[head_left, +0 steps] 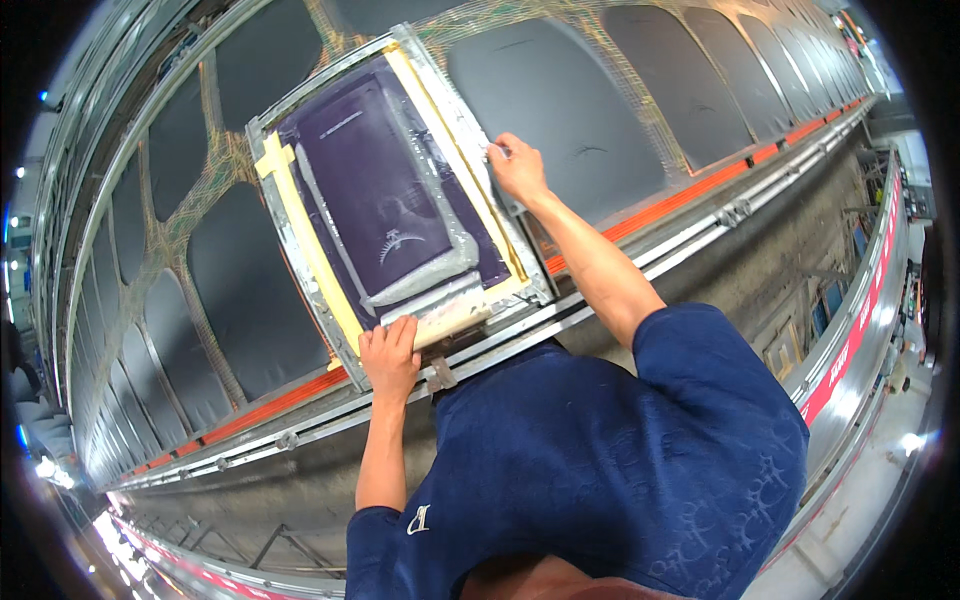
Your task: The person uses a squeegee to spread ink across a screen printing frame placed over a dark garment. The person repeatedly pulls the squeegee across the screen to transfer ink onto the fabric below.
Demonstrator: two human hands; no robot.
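Note:
A screen-printing frame (313,282) lies tilted before me, its dark purple mesh (372,185) edged with yellow tape (455,170). Grey ink (425,272) is smeared in a band along the mesh's near and right sides. Across the frame's near end rests a cream squeegee (450,318). My left hand (391,358) has its fingers curled over the squeegee's left end, by the frame's near-left corner. Beside the frame's right edge is my right hand (520,170), fingers bent together; what they pinch, if anything, is too small to tell.
A long printing table carries rows of dark grey fabric panels (555,105) separated by patterned strips (610,60). An orange strip (690,215) and a metal rail (690,250) run along its near edge. Another long table with a red band (850,350) stands to the right.

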